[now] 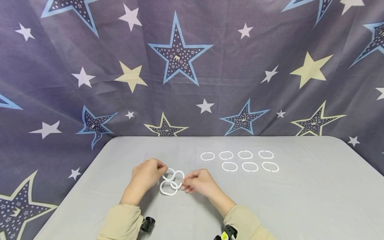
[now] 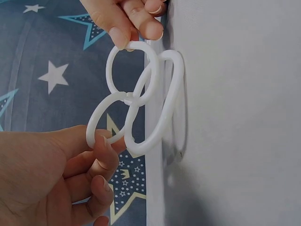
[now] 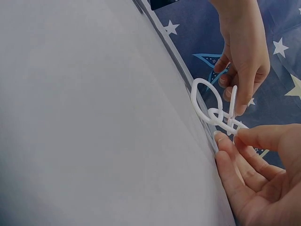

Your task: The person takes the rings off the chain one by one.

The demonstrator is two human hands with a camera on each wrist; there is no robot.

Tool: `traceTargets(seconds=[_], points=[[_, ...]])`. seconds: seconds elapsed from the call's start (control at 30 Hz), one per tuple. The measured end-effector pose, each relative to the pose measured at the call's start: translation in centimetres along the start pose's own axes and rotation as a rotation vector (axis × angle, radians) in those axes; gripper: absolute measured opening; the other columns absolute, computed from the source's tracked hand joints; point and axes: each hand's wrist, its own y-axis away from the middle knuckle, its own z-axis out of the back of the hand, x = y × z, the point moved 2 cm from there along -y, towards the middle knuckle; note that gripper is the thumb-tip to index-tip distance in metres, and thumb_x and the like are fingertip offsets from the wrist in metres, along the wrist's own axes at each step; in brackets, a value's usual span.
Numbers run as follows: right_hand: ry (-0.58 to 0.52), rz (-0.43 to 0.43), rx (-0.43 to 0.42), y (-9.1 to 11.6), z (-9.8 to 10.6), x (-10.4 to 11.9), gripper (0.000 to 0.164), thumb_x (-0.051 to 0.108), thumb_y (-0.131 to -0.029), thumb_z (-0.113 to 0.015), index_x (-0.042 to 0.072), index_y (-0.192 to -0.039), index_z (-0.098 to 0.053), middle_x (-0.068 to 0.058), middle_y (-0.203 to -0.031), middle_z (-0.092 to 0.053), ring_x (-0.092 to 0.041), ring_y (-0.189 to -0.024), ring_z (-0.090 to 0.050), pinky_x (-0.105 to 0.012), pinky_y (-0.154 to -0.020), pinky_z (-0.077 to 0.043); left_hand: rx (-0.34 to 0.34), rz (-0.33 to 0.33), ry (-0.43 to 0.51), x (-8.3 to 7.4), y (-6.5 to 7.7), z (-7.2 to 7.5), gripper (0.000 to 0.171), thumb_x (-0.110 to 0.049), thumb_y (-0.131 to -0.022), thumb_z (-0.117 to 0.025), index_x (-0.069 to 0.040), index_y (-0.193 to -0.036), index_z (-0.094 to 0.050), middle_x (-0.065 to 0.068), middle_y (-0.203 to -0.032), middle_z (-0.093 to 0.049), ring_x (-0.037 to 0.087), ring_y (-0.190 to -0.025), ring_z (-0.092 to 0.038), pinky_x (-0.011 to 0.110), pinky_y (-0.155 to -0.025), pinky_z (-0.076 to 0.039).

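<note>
Three white plastic chain links are joined together between the two hands, left of the table's middle. My left hand (image 1: 144, 176) pinches one link (image 2: 96, 115) between thumb and fingertips. From the other side my right hand (image 1: 201, 182) pinches a second link (image 2: 109, 70) at its outer edge. These two cross near the middle of the left wrist view. The third link (image 1: 168, 194) hangs from the second one, on the near side in the head view, with no fingers on it. In the right wrist view that third link (image 3: 194, 96) tilts out over the grey surface.
Several loose white oval links (image 1: 229, 170) lie in two rows on the grey-covered table (image 1: 300, 200), to the right of and beyond the hands. A dark curtain (image 1: 210, 93) with stars hangs behind the table's far edge. Black wrist devices (image 1: 148, 224) sit at the beige sleeves.
</note>
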Motion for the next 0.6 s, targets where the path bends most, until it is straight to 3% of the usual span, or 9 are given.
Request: traceTargets(seconds=[0.6], points=[[-0.005,0.008,-0.001,0.1,-0.01,0.05,0.012,-0.001,-0.084,-0.069,-0.012,-0.089,-0.07,-0.019,-0.072,-0.07,-0.01,-0.053,-0.061,-0.029,-0.057,-0.057,-0.025,0.047,0.032,-0.02,-0.08,-0.45,0.018,-0.021,-0.086,-0.063,-0.022,-0.092,-0.08,-0.003,-0.09,-0.074,0.019,-0.073,-0.062,0.049,-0.07,-0.047]])
